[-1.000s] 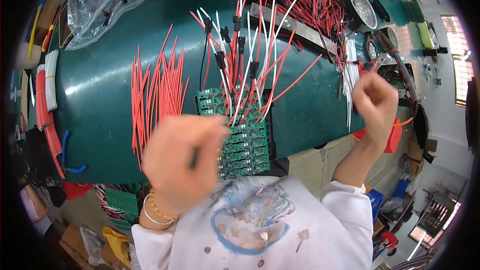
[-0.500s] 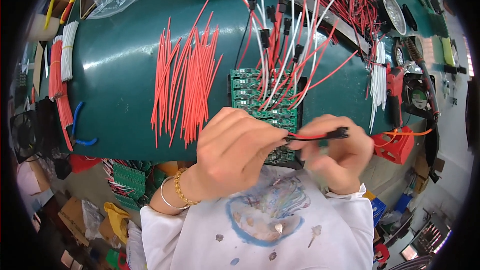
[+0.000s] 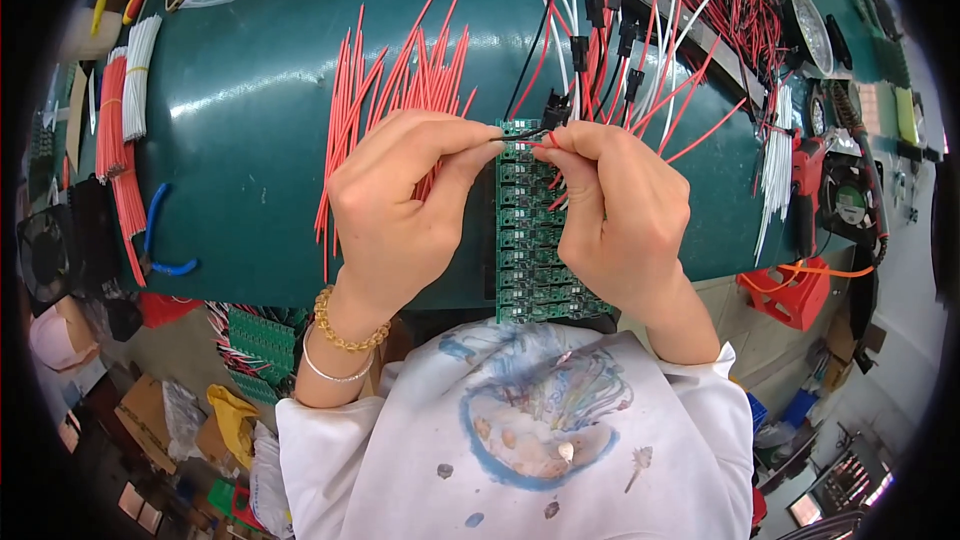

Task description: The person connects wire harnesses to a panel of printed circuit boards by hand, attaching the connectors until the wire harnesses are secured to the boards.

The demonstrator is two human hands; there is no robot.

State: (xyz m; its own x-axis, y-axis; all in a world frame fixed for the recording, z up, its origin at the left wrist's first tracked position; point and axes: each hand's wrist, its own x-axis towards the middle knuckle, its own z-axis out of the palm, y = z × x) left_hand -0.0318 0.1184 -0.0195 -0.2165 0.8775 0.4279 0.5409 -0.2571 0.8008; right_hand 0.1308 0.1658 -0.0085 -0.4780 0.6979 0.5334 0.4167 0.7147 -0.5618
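Note:
Over the far end of a green circuit board panel (image 3: 524, 250), my left hand (image 3: 400, 202) pinches the end of a short connector lead with a black and a red wire. My right hand (image 3: 630, 208) grips the same lead near its black plug (image 3: 555, 110), thumb and forefinger closed on the red wire. The hands are slightly apart, with the lead stretched between them. Beyond the panel rise red and white wires, several with black plugs (image 3: 627, 38); my right hand hides their lower ends. Loose red wires (image 3: 345, 110) lie left of the panel, partly behind my left hand.
Bundled red wires (image 3: 112, 120) and white wires (image 3: 141, 80) lie at the left, near blue-handled pliers (image 3: 155, 230). Right of the panel are white wires (image 3: 776, 170), a red tool (image 3: 806, 195) and a small fan (image 3: 848, 190). A red wire heap (image 3: 725, 25) fills the back right.
Both hands moved away from my body, up to the panel's far end, carrying the connector lead. Its plug now points away from me instead of right. The near panel rows came into view.

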